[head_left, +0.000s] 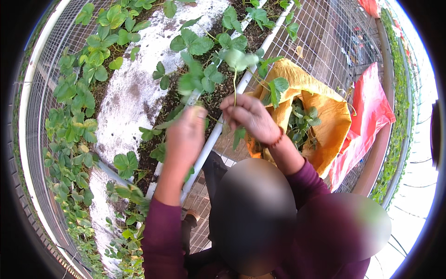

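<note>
My right hand [251,117], with a red bead bracelet at the wrist, is closed on the thin pale stem [235,86] of a strawberry leaf. The leaf blade [239,61] stands above the fingers, smeared by motion. My left hand [185,136], also blurred, hovers over the planting row with its fingers curled together; what they hold, if anything, cannot be made out. Around both hands grow strawberry plants [197,44] in a strip of dark soil [226,88] beside a white pipe [213,135].
An open orange-yellow bag [337,118] with picked leaves [302,122] inside stands right of my right hand. Beyond it lies a red plastic sheet [364,118]. White ground covering [130,88] and another plant row [86,100] run along the left. Wire mesh [320,32] borders the bed.
</note>
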Action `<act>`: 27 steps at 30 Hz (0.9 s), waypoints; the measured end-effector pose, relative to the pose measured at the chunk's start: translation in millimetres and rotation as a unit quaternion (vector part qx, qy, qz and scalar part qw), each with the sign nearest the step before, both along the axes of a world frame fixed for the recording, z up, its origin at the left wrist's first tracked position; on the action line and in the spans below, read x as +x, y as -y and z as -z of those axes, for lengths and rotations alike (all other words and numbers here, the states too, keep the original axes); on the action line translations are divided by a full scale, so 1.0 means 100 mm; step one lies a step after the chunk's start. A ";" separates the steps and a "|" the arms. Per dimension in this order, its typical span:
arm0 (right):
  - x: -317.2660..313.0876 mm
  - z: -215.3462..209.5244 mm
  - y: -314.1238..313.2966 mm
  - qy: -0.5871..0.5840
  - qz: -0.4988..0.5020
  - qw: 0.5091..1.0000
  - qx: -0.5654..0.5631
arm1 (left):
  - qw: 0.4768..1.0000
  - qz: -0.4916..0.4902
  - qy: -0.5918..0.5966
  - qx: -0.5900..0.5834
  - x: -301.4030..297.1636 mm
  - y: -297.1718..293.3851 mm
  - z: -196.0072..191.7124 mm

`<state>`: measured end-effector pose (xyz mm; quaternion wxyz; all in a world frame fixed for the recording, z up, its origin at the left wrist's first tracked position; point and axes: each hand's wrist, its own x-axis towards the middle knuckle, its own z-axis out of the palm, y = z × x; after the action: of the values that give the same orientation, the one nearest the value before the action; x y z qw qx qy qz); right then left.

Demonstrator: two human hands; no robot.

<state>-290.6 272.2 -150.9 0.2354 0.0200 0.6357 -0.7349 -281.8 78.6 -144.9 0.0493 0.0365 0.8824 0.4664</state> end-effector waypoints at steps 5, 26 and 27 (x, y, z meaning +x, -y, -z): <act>0.58 -0.47 -0.28 0.000 0.117 0.992 0.047 | 0.972 0.168 -0.084 -0.141 0.37 -0.73 -0.40; 1.08 0.09 -1.60 -0.015 -0.347 0.642 0.684 | 0.958 0.049 0.093 -0.268 -0.44 0.11 -0.02; 0.96 -0.18 -1.44 0.010 -0.282 0.631 0.723 | 0.960 0.027 0.176 -0.216 -0.51 0.16 -0.01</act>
<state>-194.7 416.3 -133.2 0.3483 0.0109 0.9353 0.0623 -332.3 62.2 -143.6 0.2231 -0.0344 0.9381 0.2626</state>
